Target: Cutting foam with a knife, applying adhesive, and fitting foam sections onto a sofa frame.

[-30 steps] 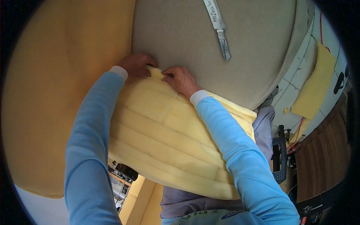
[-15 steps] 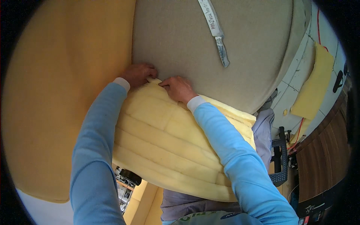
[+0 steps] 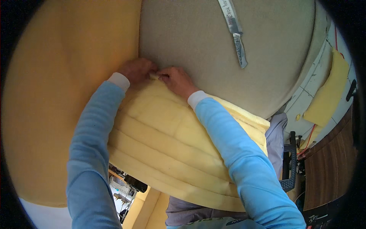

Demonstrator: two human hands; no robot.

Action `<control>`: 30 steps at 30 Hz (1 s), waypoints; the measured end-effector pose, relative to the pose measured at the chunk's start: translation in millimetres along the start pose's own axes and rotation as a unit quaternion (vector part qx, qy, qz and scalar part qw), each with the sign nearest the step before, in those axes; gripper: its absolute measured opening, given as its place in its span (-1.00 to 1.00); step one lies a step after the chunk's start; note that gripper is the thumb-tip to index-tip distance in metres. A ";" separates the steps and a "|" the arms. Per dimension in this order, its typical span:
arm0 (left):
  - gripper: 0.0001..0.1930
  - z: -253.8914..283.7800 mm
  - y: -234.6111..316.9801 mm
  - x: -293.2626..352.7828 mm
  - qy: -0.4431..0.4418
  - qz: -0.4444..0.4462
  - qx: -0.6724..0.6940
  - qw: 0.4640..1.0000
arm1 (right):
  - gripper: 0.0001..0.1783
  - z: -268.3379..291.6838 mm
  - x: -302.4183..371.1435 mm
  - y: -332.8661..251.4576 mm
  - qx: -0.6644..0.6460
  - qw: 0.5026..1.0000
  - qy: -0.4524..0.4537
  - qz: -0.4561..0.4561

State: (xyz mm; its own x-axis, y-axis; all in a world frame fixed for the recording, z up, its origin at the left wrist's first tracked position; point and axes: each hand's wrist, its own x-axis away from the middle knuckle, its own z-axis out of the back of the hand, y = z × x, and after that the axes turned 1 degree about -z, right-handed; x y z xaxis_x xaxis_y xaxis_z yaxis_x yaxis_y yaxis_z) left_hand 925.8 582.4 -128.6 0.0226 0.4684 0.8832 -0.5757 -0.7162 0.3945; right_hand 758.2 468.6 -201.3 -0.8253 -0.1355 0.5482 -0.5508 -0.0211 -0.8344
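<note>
A broad sheet of pale yellow foam (image 3: 171,129), marked with several long creases, slopes from the seat toward my lap. At its far corner my left hand (image 3: 139,70) is closed, its fingers curled and partly in shadow. Right beside it, my right hand (image 3: 177,81) pinches the same corner of the foam between thumb and fingers. The fingertips of both hands nearly touch there. Beyond my right hand, a knife (image 3: 237,40) with a broad metal blade and a patterned handle lies on the taupe fabric seat (image 3: 187,34).
A tall mustard-coloured upholstered panel (image 3: 68,99) rises along the left, close to my left arm. On the tiled floor at right lies another yellow foam piece (image 3: 328,91), with a red cord near it. A black plastic frame (image 3: 291,164) and a brown wooden surface (image 3: 328,168) stand at lower right.
My hands have come closer together at the foam's corner, the right one moving left toward the other. The whole view has shifted a little, so the knife appears farther right.
</note>
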 end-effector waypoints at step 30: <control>-0.41 -78.3 102.2 246.3 0.438 0.089 0.004 0.895 | -0.82 -49.6 -65.5 -27.5 0.183 0.982 -0.050 -0.003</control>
State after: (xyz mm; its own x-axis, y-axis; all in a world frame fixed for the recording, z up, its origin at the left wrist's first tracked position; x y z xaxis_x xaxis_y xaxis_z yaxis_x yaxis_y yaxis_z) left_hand 808.6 665.1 109.4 -0.7197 0.5700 0.3965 -0.5005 -0.8216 0.2727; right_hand 821.2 527.2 -211.4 -0.7955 -0.2296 0.5607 -0.4595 -0.3746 -0.8053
